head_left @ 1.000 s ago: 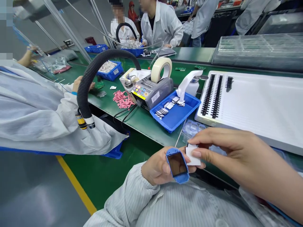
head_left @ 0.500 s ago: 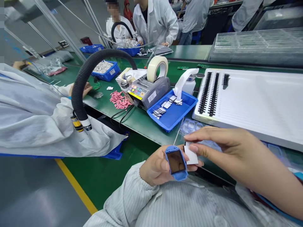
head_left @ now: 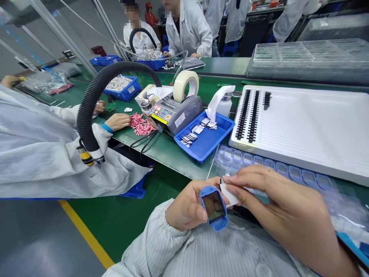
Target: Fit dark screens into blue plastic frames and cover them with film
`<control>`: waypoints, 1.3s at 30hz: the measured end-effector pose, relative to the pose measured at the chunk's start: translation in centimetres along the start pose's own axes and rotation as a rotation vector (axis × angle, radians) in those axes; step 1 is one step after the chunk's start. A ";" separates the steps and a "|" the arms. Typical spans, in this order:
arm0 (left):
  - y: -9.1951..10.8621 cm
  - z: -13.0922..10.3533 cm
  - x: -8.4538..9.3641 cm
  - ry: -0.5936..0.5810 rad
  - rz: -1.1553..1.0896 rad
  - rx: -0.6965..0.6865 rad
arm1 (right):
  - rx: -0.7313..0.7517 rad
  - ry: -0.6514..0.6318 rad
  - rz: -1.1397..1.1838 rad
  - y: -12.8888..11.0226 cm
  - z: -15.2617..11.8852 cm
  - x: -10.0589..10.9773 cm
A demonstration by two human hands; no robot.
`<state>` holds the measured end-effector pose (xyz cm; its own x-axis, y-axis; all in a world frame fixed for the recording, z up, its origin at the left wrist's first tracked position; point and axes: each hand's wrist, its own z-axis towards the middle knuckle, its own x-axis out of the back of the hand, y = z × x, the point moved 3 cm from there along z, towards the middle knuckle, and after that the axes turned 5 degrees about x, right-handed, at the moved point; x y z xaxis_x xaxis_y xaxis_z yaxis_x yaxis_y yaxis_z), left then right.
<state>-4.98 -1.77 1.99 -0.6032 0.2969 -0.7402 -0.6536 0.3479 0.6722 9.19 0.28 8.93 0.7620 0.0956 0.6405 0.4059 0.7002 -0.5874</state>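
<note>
My left hand (head_left: 186, 204) is closed around a small blue watch case (head_left: 219, 224), its dark rectangular screen (head_left: 213, 206) facing up towards me. Just to the right of the case, my right hand (head_left: 291, 206) pinches a white flat rectangular piece (head_left: 230, 195) with a black edge between thumb and fingers. The white piece is close against the case and the left fingertips; whether it touches the case I cannot tell. Beyond my hands, a blue tray (head_left: 203, 148) on the bench holds several similar white pieces with black edges and a strip of white paper.
A white foam tray (head_left: 305, 119) with rows of black parts stands right, behind a strip of clear bluish plastic frames (head_left: 281, 168). A tape dispenser (head_left: 175, 113), pink pieces (head_left: 141, 125) and a black hose (head_left: 86, 100) are left. A co-worker's hand (head_left: 118, 121) is by the pink pieces.
My right hand has moved slightly down, with its fingers further over the white piece. The watch case is a little lower and tilted more. A co-worker's hand has come to the pink pieces.
</note>
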 end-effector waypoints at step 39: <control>-0.2 1.7 -1.6 -0.199 0.209 0.061 | -0.132 0.099 0.465 2.7 -2.8 1.3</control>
<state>-3.11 -0.82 2.97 -0.6167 0.5341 -0.5782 -0.4923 0.3114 0.8128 12.74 0.30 6.79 0.9195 0.3043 0.2487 0.0667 0.5028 -0.8618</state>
